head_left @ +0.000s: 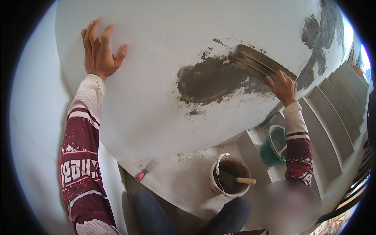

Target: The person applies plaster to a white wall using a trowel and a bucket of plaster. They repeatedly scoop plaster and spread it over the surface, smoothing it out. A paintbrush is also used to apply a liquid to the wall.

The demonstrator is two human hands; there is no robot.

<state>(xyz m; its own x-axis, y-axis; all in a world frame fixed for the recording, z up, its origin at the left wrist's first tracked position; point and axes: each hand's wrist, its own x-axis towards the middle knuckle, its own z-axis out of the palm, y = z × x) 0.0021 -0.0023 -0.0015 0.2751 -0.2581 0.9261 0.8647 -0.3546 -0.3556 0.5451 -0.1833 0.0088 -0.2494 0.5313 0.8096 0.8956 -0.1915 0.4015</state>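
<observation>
Smoothing is apparently proceeding: right hand [286, 88] is gripping 1 float [259, 64] over the right end of the mortar patch [209, 80]; left hand [98, 51], empty, is resting splayed against the wall [149, 86]. Next stroke is probably requiring even pressure.

With our right hand [285, 88] we hold a long float [260, 62] against the pale wall [145, 102], over a dark patch [207, 80]; our left hand [101, 53] spreads at the wall, fingers apart.

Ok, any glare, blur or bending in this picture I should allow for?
Head view: the stairs bend near the right rim, where bright light glares; a round patch at lower right is blurred; the wall is softly lit; right hand and trowel look fairly sharp.
</observation>
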